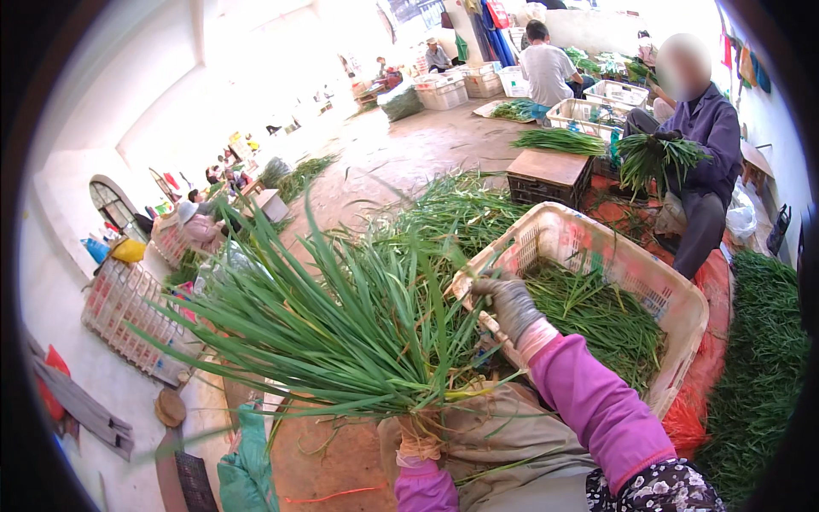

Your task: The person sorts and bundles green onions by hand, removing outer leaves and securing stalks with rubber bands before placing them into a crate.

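A large fanned bunch of long green leafy stalks, like garlic chives (345,345), spreads up and left over my lap. At its base is my left hand (419,432), mostly hidden by roots and leaves, closed around the bunch. My right hand (508,301), in a grey glove, is at the near left rim of a white plastic crate (684,307), its fingers bent close to some thin leaves; whether it grips them is not clear. Loose cut greens (595,320) lie in the crate.
Heaped greens (448,211) lie on the floor ahead, more greens (755,377) at far right. A wooden-topped stand (550,169) holds a bundle. A person (704,134) sits at right holding greens; others sit farther off. A green sack (246,461) is at lower left.
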Available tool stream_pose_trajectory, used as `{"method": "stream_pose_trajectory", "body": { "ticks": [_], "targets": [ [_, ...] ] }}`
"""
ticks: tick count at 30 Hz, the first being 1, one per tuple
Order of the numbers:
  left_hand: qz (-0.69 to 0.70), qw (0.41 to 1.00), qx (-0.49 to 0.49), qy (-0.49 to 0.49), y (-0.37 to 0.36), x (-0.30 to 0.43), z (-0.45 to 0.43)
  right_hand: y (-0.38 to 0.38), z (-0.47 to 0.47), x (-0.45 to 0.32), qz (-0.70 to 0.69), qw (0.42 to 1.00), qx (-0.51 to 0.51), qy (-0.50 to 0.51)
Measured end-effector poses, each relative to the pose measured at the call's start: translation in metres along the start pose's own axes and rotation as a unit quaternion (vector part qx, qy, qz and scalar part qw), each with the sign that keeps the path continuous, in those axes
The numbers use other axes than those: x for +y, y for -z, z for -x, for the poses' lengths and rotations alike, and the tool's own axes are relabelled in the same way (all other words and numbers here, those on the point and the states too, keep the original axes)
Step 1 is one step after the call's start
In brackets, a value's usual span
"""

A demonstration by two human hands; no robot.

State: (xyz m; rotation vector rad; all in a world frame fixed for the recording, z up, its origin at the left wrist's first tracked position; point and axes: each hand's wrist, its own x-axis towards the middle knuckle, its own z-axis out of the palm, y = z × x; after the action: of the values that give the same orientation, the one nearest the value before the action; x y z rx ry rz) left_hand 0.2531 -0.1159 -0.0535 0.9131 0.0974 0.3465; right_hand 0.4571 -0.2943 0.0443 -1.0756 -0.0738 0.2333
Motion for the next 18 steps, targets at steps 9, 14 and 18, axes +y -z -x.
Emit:
{"method": "stream_pose_trajectory", "body": {
  "ticks": [9,14,18],
  "targets": [
    [-0.001,1.0,0.004,0.0,-0.002,-0.003,-0.011,-0.021,0.113,0.037,-0.03,0.98,-0.18,-0.083],
    [-0.007,1.0,0.001,0.004,-0.004,-0.002,-0.016,-0.027,0.1,0.057,0.332,0.898,-0.261,0.126],
    [-0.002,1.0,0.0,0.003,-0.006,0.001,-0.014,-0.047,0.103,0.029,0.647,0.68,-0.267,0.218]
  ]
}}
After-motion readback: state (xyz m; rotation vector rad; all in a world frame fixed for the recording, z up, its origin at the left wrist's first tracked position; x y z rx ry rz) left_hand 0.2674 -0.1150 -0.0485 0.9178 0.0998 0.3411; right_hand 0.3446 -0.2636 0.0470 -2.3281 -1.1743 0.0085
